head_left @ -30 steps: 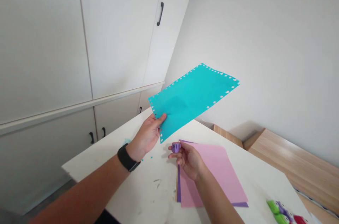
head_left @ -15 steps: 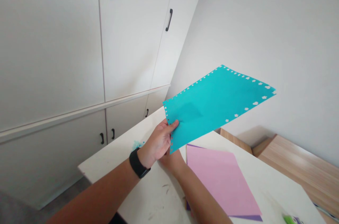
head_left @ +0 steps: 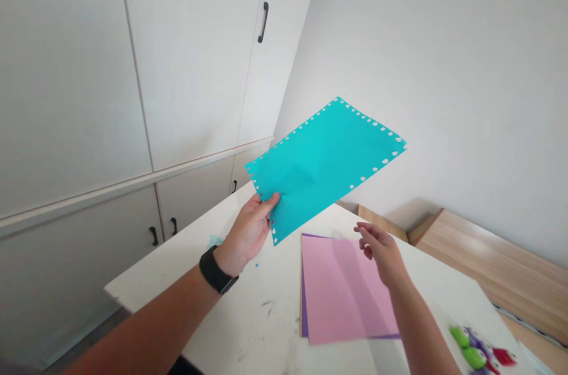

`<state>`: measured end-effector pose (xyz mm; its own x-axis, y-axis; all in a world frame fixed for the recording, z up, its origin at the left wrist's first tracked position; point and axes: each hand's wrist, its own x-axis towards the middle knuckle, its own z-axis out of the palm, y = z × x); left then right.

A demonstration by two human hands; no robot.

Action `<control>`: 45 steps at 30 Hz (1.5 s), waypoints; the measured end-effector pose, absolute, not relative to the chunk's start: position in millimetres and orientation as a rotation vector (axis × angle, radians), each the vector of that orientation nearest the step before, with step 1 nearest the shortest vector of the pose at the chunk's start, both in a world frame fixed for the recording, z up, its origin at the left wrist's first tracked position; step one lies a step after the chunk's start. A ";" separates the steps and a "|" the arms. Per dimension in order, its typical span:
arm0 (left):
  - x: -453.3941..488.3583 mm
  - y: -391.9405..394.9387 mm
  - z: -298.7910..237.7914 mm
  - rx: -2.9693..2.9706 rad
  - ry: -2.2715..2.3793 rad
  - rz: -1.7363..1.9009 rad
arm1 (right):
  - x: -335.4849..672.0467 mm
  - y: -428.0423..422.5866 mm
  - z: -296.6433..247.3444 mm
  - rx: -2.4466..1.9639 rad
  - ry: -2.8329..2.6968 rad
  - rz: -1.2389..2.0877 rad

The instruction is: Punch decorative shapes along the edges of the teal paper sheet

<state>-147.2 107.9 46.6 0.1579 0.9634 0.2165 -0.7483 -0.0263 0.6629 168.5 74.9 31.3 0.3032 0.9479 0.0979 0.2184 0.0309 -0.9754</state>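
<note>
My left hand (head_left: 251, 224), with a dark band on its wrist, pinches a turquoise sheet of paper (head_left: 306, 156) at its near edge, thumb on top. The sheet is held up over the table, tilted, with small punched shapes such as stars along its edges. Apart from the sheet, my right hand (head_left: 379, 248) hovers over a pink sheet of paper (head_left: 332, 298). Its fingers are loosely bent and apart, and nothing shows in them. Purple paper (head_left: 305, 304) peeks out from under the pink sheet.
The white table (head_left: 275, 327) has dark marks on its top. Small turquoise paper bits (head_left: 215, 240) lie near its left edge. Several green, purple and red craft punches (head_left: 474, 357) sit at the lower right. White cabinets (head_left: 195, 67) stand left, a wooden unit (head_left: 483, 262) right.
My right hand has left the near edge of the turquoise sheet and moved right, over the pink paper. My left hand still holds the sheet. The view has shifted to the right.
</note>
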 end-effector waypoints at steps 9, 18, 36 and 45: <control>-129.0 110.4 34.7 0.799 0.502 1.279 | 285.6 -39.0 17.2 -1.414 -0.797 1.009; -107.0 103.0 13.2 0.865 0.579 1.083 | 319.5 -82.4 -11.4 -1.571 -0.733 0.898; -147.2 105.5 57.9 0.805 0.539 1.367 | 28.9 85.8 -20.4 -1.337 -1.248 1.319; -152.5 111.6 55.9 0.832 0.555 1.474 | -44.5 119.7 -15.4 -1.399 -1.692 0.878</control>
<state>-152.5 111.6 55.9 0.0547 0.9853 0.1621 -0.6334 -0.0912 0.7685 -44.5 119.7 -15.4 -0.1136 0.9857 0.1249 0.4651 0.1638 -0.8700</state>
